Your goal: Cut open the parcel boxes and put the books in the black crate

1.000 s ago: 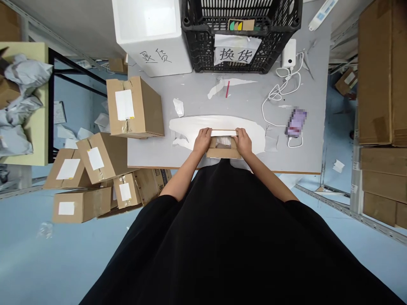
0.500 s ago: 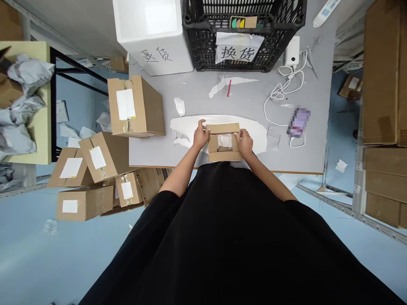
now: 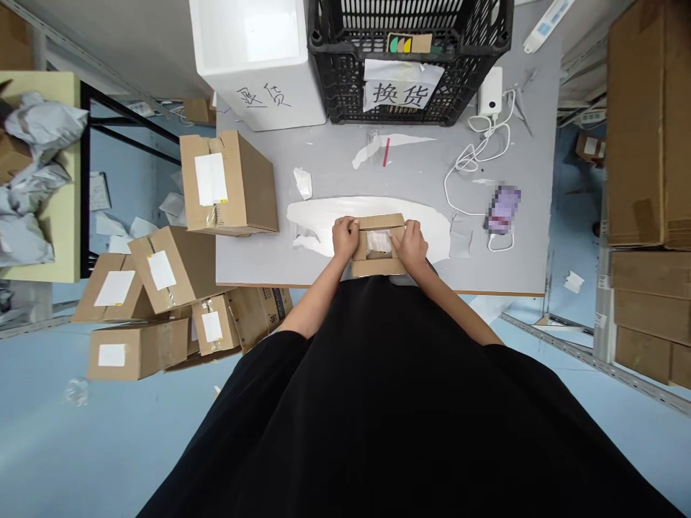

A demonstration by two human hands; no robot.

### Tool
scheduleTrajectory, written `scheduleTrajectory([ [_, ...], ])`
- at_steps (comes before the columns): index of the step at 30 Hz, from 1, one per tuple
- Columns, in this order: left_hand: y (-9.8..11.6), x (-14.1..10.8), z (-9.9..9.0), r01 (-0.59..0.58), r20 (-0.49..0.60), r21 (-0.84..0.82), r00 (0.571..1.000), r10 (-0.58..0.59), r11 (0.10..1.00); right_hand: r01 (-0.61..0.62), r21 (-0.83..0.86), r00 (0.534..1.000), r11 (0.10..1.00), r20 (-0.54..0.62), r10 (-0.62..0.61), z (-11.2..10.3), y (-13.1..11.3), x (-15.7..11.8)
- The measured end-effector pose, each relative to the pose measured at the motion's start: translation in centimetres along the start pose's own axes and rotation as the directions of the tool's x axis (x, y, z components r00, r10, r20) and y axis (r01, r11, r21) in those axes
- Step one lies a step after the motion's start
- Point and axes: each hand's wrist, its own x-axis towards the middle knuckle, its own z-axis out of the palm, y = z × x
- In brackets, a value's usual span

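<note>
A small brown cardboard box [image 3: 378, 267] lies at the table's near edge with its flaps parted. Through the gap in its top a whitish, clear-wrapped item [image 3: 378, 242] shows; its kind I cannot make out. My left hand [image 3: 344, 237] is closed on the box's left side, thumb over the rim. On the right side my right hand [image 3: 411, 244] grips the box, its thumb pressing the flap by the opening. Beneath the box and both hands spreads a white sheet [image 3: 313, 213], torn at its left end.
A white bin [image 3: 264, 93] and a black crate [image 3: 399, 115] stand at the back. To the left is a taped carton [image 3: 259, 183], with more cartons [image 3: 162, 270] beyond the table edge. A phone [image 3: 503, 208] on a white cable [image 3: 469, 155] lies right; scissors [image 3: 522, 111] lie behind it.
My left hand has shifted from the box's upper left corner down its left side, fingers now curled. My right thumb has moved down and inward to the opening.
</note>
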Motion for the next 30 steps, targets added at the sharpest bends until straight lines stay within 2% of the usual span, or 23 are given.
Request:
scheduleTrajectory([
  [3,1.9,-2.2,-0.1,-0.115,-0.005,0.265,0.993,0.120,0.958,0.042,-0.016,0.999,0.999,-0.012,-0.043,-0.1,-1.1,-0.9],
  [5,2.8,-3.6,0.2,-0.124,0.046,0.363,0.992,0.115,0.924,0.038,-0.016,0.999,0.999,0.018,-0.038,-0.1,-1.8,-1.4],
  [8,3.0,-4.7,0.8,-0.105,0.113,0.416,0.992,0.063,0.903,0.012,-0.020,0.997,1.000,0.078,-0.010,-0.4,-2.4,-1.8],
  [11,2.6,-4.3,0.6,-0.098,0.154,0.389,0.987,0.040,0.916,0.005,-0.008,0.996,1.000,0.088,-0.005,-0.9,-2.4,-1.9],
  [15,1.6,-3.2,-0.7,-0.108,0.190,0.255,0.980,0.060,0.961,-0.011,0.113,1.000,0.994,0.027,0.008,-1.7,-1.2,-1.5],
  [18,0.2,-2.6,-2.0,-0.102,0.155,0.116,0.984,0.084,0.988,-0.042,0.242,0.999,0.969,0.005,0.042,-2.1,0.6,-1.0],
  [20,-1.1,-2.4,-2.7,-0.046,0.091,0.011,0.995,0.045,0.999,-0.084,0.311,0.996,0.947,0.000,0.089,-2.0,2.0,-0.6],
  [22,-2.4,-2.3,-3.2,0.058,0.042,-0.095,0.998,-0.054,0.994,-0.155,0.369,0.985,0.917,-0.007,0.170,-1.7,3.3,-0.2],
  [26,-4.3,-2.4,-2.8,0.295,0.074,-0.309,0.955,-0.287,0.904,-0.328,0.494,0.937,0.805,0.065,0.342,-0.3,4.9,0.3],
  [30,-5.0,-2.4,-1.3,0.437,0.174,-0.534,0.894,-0.412,0.724,-0.444,0.681,0.882,0.583,0.219,0.417,1.1,5.0,0.4],
])
